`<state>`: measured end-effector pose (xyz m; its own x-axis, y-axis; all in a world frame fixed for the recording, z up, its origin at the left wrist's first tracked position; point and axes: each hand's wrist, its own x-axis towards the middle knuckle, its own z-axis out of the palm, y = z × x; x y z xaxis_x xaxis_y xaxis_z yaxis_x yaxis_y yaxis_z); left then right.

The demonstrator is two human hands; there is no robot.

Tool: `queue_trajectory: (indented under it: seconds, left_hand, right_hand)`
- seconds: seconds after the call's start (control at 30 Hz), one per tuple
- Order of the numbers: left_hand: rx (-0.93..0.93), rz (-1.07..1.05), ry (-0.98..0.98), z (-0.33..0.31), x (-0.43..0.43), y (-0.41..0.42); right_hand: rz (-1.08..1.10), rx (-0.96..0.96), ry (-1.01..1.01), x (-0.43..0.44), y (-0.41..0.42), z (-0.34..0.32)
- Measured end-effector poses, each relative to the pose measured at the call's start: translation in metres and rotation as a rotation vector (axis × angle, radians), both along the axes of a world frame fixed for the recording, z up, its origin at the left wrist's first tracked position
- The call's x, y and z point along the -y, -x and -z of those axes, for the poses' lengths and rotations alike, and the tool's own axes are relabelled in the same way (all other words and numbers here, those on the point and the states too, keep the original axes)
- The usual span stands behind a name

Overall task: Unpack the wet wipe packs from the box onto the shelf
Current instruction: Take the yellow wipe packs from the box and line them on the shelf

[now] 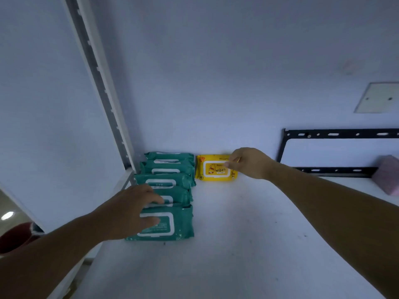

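Several green wet wipe packs (170, 180) lie in an overlapping row on the white shelf (237, 244), running from the back wall toward me. My left hand (131, 210) rests on the nearest green pack (179, 225), fingers spread over its white lid. A yellow wipes pack (212, 168) stands against the back wall to the right of the green row. My right hand (248, 161) pinches its right edge between thumb and fingers. The box is out of view.
A black metal bracket frame (336, 134) leans at the back right of the shelf, with a pink object (387, 178) beside it. A slotted white upright (101, 83) borders the shelf on the left. A wall plate (377, 98) sits above right.
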<state>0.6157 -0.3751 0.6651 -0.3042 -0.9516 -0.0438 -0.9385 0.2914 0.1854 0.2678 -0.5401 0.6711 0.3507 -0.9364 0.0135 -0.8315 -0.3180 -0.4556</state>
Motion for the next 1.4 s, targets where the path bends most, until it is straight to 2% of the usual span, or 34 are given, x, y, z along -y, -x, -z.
queue_trajectory:
  seconds: [0.2, 0.47, 0.77, 1.03, 1.17, 1.3, 1.4]
  left_hand:
    - [-0.079, 0.166, 0.08, -0.013, -0.027, 0.028]
    - [-0.267, 0.453, -0.047, 0.012, -0.115, 0.109]
    - [-0.087, 0.775, -0.215, 0.051, -0.227, 0.23]
    - [0.001, 0.803, -0.39, 0.101, -0.292, 0.357]
    - [0.007, 0.765, -0.498, 0.141, -0.324, 0.43]
    - [0.103, 0.729, -0.603, 0.206, -0.352, 0.484]
    - [0.078, 0.631, -0.683, 0.255, -0.371, 0.502]
  right_hand:
    - [0.127, 0.071, -0.016, -0.101, 0.03, -0.022]
    - [0.342, -0.007, -0.126, -0.315, 0.091, 0.004]
    - [0.569, -0.064, -0.258, -0.531, 0.186, 0.077]
    - [0.67, -0.12, -0.431, -0.65, 0.287, 0.137]
    - [0.666, -0.08, -0.547, -0.693, 0.338, 0.177]
    - [0.656, -0.112, -0.692, -0.725, 0.386, 0.225]
    - [0.673, -0.084, -0.741, -0.739, 0.405, 0.262]
